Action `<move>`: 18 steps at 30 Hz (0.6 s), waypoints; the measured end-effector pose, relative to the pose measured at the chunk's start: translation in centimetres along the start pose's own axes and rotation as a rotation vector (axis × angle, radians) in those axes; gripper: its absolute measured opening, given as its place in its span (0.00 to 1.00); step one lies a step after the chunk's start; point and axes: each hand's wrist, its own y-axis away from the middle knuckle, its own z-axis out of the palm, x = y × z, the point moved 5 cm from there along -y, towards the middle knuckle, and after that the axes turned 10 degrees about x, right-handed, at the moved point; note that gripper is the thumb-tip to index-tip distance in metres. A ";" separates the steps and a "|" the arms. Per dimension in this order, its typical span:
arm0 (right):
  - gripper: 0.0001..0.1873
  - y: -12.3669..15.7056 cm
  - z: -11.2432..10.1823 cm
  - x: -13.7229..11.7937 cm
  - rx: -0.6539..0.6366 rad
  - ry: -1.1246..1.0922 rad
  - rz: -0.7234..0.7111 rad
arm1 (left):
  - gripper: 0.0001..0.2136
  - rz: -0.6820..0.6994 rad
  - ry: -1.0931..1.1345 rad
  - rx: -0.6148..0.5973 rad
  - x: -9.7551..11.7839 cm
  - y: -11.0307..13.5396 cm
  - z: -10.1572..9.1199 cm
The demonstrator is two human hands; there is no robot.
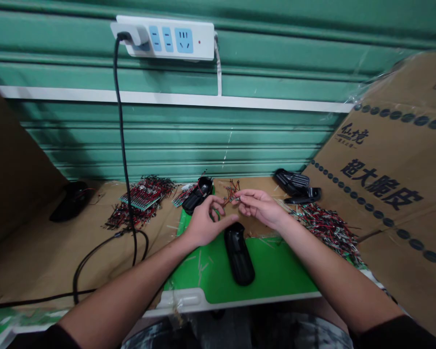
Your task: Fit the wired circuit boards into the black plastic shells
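My right hand [259, 208] pinches a tiny wired part [233, 198] between thumb and fingertips, though the part is too small to make out. My left hand [205, 224] hovers just beside it, with curled fingers and an extended thumb, and holds nothing I can see. Below the hands, a black plastic casing [239, 253] lies on a green cutting mat [279, 266]. A small heap of red-and-black wired parts [231, 190] sits just above the fingertips. An open black casing [198, 195] lies near my left hand.
Piles of wired circuit boards [143, 201] and loose wires [329, 229] flank the mat. Black casing parts [294, 183] lie at the back right. A black cable [122, 145] runs up to a power strip [163, 38] on a green shutter [167, 140]. Printed cardboard [388, 169] leans at right.
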 end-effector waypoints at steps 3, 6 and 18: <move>0.20 0.0 -0.5 -0.6 0.041 -0.088 0.005 | 0.28 0.126 -0.241 -0.173 0.5 0.9 0.4; 0.19 0.0 -0.7 -0.9 0.073 -0.089 -0.002 | 0.27 0.165 -0.333 -0.276 0.4 1.7 0.9; 0.21 -0.6 -1.2 -0.7 0.163 0.015 -0.143 | 0.33 -0.291 -0.022 -0.312 -2.3 1.7 2.0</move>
